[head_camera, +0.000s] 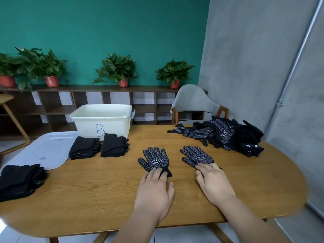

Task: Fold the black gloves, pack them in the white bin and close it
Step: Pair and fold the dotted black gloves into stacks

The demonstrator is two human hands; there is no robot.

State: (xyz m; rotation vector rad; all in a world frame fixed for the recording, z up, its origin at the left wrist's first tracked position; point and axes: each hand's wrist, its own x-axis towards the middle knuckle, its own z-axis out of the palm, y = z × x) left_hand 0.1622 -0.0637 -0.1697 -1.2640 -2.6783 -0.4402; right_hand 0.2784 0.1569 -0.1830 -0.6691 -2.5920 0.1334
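Floor of white bin unseen

left hand flat, right hand flat, fingers straight

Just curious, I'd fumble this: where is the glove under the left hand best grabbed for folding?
Probably its cuff, pinched from the near edge: the glove lies flat, fingers pointing away, and the left hand rests its fingertips on that cuff end.

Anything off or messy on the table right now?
Nothing spilled or damaged. Only the glove pile at far right is a jumble; the folded stacks look tidy, and the lid lies beside the open bin.
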